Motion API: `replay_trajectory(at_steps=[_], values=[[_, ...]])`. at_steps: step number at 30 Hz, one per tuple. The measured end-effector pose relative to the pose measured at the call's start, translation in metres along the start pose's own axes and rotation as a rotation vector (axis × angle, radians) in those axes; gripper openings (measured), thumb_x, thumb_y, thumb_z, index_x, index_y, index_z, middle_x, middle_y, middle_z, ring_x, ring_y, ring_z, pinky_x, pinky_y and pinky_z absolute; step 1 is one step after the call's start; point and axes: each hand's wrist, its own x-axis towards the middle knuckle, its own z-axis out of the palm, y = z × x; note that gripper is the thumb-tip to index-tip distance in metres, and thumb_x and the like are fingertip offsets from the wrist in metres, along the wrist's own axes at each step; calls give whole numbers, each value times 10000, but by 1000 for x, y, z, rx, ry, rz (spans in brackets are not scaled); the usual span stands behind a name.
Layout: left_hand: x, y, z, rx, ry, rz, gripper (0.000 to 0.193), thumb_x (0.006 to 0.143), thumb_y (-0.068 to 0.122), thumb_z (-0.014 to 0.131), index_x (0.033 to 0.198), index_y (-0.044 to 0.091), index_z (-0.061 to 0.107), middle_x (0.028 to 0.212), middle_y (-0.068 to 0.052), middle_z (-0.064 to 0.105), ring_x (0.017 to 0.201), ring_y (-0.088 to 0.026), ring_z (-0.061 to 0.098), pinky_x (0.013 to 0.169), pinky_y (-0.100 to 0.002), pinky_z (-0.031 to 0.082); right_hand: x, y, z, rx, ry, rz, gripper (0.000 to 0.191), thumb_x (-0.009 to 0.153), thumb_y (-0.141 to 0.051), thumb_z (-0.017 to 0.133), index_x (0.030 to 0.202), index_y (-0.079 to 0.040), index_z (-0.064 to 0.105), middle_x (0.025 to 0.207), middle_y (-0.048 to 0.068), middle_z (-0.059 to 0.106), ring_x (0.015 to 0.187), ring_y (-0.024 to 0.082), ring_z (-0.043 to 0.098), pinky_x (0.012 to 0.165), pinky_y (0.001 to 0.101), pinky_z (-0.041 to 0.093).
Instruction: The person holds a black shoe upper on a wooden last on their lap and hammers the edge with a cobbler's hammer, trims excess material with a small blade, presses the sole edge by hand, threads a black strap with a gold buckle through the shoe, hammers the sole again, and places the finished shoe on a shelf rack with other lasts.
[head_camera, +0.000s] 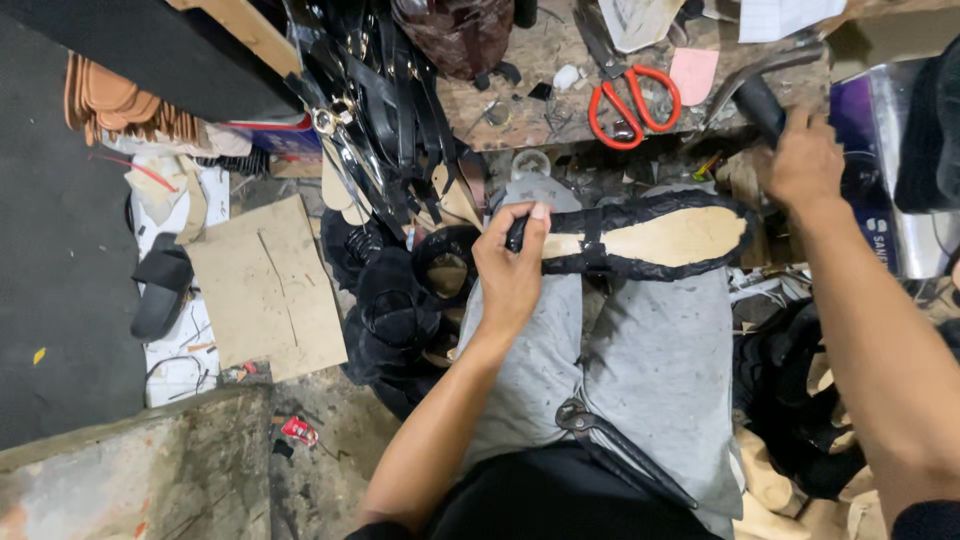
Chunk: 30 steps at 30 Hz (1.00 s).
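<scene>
Left hand (510, 268) grip pinches the sandal sole (680, 236); right hand (803, 160) clasps a hammer handle (760, 105).

Your left hand (510, 275) pinches the heel end of a tan, black-edged shoe sole (660, 237) lying sideways across your knees; your right hand (803, 160) grips a black-handled hammer (765, 88).

Bare forearms, grey speckled trousers, black top
</scene>
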Motion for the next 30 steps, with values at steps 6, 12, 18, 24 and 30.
replay_trajectory(at_steps=[6,12,18,24,30], values=[[3,-5,4,-26,42,-14,162,1011,112,688,1008,-50,694,851,-11,654,810,-52,546,738,-224,478,-31,3,-22,742,-188,336,381,1024,-139,713,1316,45,549,1016,128,626,864,293,629,719,442,500],[4,1,-1,-66,22,16,173,1021,130,663,1004,-41,680,894,-1,704,850,-38,590,782,-212,495,-166,-59,-102,1565,132,241,258,1106,-168,657,1222,7,506,868,91,580,666,167,586,618,323,525],[2,1,1,-9,51,32,188,1008,137,679,983,-49,694,845,-16,686,813,-54,576,754,-225,490,-210,-119,-82,1518,499,-91,437,1007,-451,638,1210,-64,604,957,66,658,743,199,662,716,332,614],[1,2,1,2,63,31,197,1000,149,676,948,-41,681,824,-4,695,785,-51,586,710,-229,498,-217,-126,-71,1004,-246,439,206,988,-182,712,1055,14,714,786,203,642,645,278,608,622,411,486],[-5,6,-1,-21,63,-20,201,1008,157,671,947,-34,677,807,-16,657,760,-60,533,634,-249,438,-198,-140,-89,986,117,-124,251,1023,-141,649,1159,65,604,948,175,648,802,223,598,699,334,492]])
